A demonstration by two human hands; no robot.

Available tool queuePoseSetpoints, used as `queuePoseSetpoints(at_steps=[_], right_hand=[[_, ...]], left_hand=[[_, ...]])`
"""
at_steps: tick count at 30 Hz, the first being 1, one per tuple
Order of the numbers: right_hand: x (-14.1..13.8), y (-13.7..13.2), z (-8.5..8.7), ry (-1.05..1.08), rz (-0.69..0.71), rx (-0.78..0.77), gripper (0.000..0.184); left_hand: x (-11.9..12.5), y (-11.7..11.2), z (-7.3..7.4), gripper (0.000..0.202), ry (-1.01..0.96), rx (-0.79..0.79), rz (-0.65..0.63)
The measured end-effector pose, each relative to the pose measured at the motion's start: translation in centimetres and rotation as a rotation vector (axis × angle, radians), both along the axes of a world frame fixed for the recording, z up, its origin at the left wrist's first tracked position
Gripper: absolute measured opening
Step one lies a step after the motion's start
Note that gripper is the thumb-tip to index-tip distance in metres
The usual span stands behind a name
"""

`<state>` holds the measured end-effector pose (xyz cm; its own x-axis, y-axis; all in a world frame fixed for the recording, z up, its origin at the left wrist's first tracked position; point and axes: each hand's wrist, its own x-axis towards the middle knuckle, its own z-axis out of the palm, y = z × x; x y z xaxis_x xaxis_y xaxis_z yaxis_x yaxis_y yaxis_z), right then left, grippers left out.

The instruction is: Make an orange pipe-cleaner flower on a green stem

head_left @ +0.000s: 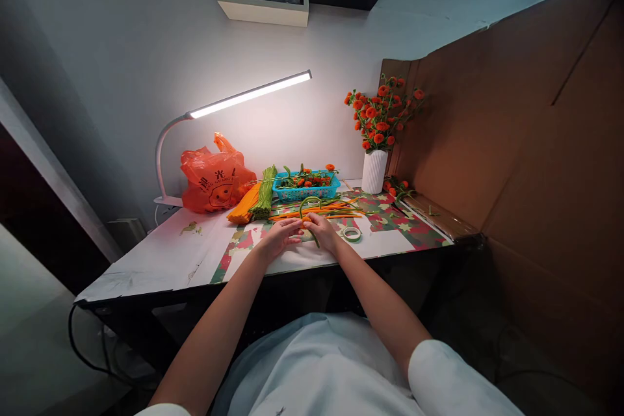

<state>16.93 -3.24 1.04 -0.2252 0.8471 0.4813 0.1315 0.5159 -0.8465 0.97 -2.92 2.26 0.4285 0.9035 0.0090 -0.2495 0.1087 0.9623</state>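
Observation:
My left hand (279,237) and my right hand (322,229) meet over the patterned mat (390,221) at the table's middle. Both pinch a small orange piece (306,224) joined to a green pipe cleaner (309,207) that loops up and back behind my fingers. Loose orange and green pipe cleaners (326,210) lie just beyond my hands. A roll of tape (351,233) rests right of my right hand.
A blue basket (306,187) holds finished orange flowers. Bundles of orange and green stems (254,200), an orange plastic bag (214,175) and a lit desk lamp (234,103) stand at the back left. A white vase of orange flowers (374,171) stands by the cardboard wall (526,143).

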Motion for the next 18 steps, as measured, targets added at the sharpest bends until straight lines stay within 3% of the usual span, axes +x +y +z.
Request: queuePoseSetpoints(at_steps=[4, 10, 15, 18], right_hand=[[0.0, -0.1, 0.1, 0.019, -0.025, 0.044, 0.020], [0.7, -0.3, 0.3, 0.071, -0.266, 0.309, 0.008], [0.9, -0.3, 0.2, 0.048, -0.287, 0.298, 0.007], [0.8, -0.6, 0.5, 0.088, -0.283, 0.284, 0.007]], left_hand=[[-0.1, 0.2, -0.1, 0.034, 0.010, 0.088, 0.089], [0.6, -0.1, -0.1, 0.044, 0.076, 0.377, 0.207], [1.3, -0.7, -0.1, 0.041, 0.076, 0.482, 0.214], [1.1, -0.5, -0.1, 0.041, 0.040, 0.449, 0.236]])
